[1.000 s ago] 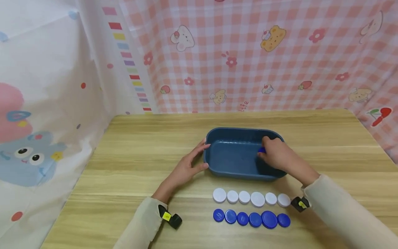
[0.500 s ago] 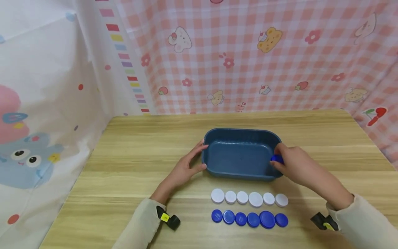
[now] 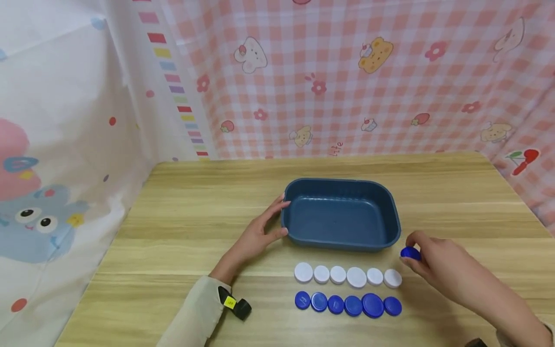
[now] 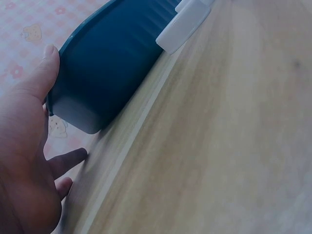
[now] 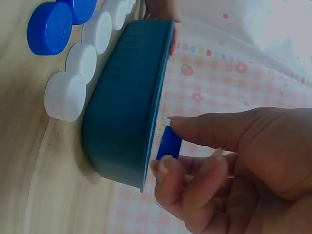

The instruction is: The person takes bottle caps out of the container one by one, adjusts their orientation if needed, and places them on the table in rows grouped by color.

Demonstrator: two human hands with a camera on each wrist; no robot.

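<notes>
My right hand [image 3: 446,260] pinches a blue bottle cap [image 3: 410,253] between thumb and fingers, just off the near right corner of a dark blue basin [image 3: 342,246]. In the right wrist view that blue cap [image 5: 169,142] is partly covered by the fingertips. My left hand [image 3: 258,236] rests against the basin's left end, its thumb and fingers spread along the rim. The left wrist view has the thumb touching the basin [image 4: 97,73], while two fingers extend loosely below. No caps show on the basin's floor.
In front of the basin lies a row of several white caps [image 3: 356,277]. Nearer still is a row of several blue caps [image 3: 353,306]. The wooden table [image 3: 195,193] ends at a pink checked cloth [image 3: 282,96] at the back.
My right hand has lifted the blue cap out of the basin and carried it right and toward the near side, past the rim. The left hand keeps its place at the basin.
</notes>
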